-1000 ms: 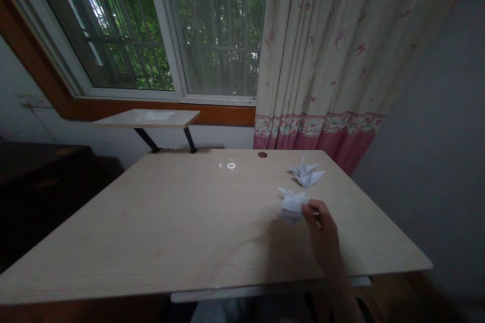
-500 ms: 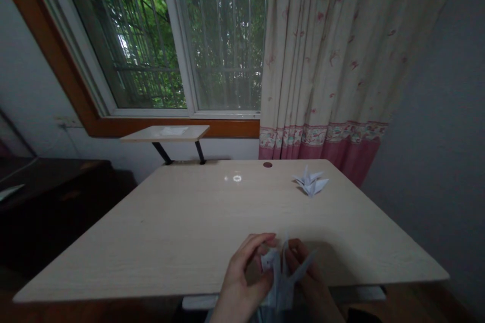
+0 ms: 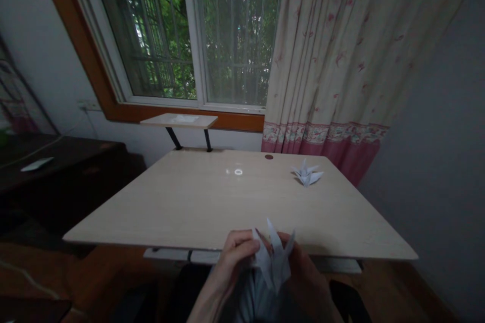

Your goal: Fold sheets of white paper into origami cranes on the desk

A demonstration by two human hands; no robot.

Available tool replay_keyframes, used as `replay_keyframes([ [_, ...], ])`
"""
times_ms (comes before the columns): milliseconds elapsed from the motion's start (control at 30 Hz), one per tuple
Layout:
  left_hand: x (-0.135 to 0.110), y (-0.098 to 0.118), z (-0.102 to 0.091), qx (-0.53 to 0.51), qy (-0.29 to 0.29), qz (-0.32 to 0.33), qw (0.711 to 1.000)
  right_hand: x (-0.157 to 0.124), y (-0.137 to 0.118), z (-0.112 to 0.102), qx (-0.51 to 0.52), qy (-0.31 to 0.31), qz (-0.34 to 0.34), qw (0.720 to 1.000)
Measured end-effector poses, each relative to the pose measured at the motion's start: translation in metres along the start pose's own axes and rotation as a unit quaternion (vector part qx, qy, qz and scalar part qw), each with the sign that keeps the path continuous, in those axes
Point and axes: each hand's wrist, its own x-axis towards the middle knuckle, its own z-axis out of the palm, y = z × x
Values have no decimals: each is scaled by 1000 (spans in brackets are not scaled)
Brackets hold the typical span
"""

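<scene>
A folded white paper crane [image 3: 279, 263] with several pointed flaps sticking up is held between my two hands, just over the table's front edge and above my lap. My left hand [image 3: 237, 255] pinches its left flap between thumb and fingers. On the other side, my right hand [image 3: 303, 270] grips the crane from behind, its fingers partly hidden by the paper. Farther off, at the table's back right, sits another white paper crane [image 3: 306, 175], untouched.
The pale wooden table [image 3: 197, 207] spans the view before me. A small raised shelf [image 3: 155, 120] at its back left bears white paper [image 3: 185, 118]. Behind are a barred window and a patterned curtain [image 3: 333, 60]. At left stands a dark cabinet [image 3: 76, 161].
My view has swung left and down. Both hands have lowered toward my lap with the crane, which has turned; my left fingers have closed from a looser curl onto its left flap.
</scene>
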Motion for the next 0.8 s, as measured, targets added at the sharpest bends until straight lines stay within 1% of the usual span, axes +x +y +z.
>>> replay_keyframes([
  [67,0,-2,5,25,59,-16,998,-6,1,1,37,16,9,999],
  [100,1,-4,8,45,93,0,995,-8,1,1,40,31,16,999],
  [133,1,-5,11,58,145,31,987,-8,2,1,37,51,24,998],
  [167,1,-7,13,64,205,75,974,-7,2,1,24,73,28,997],
  [200,0,-9,15,70,249,107,960,-6,2,0,3,91,25,995],
  [233,-2,-12,16,78,268,118,953,-4,2,-1,-23,106,17,994],
  [267,-5,-15,16,84,270,115,952,-3,2,-2,-55,129,-2,990],
  [300,-8,-17,16,88,257,100,957,-2,2,-3,-89,137,-21,986],
  [367,-14,-21,15,87,214,57,971,0,3,-4,-123,166,-53,977],
  [433,-17,-24,14,74,187,32,979,-1,4,-3,-122,186,-36,974],
  [500,-17,-25,14,53,182,29,981,-1,5,0,-107,199,-5,974],
  [600,-14,-26,16,12,179,29,983,0,4,5,-113,194,19,974],
  [700,-11,-29,17,-27,174,34,984,0,2,9,-161,180,12,970],
  [800,-8,-33,17,-26,196,51,979,0,3,12,-174,157,4,972],
])
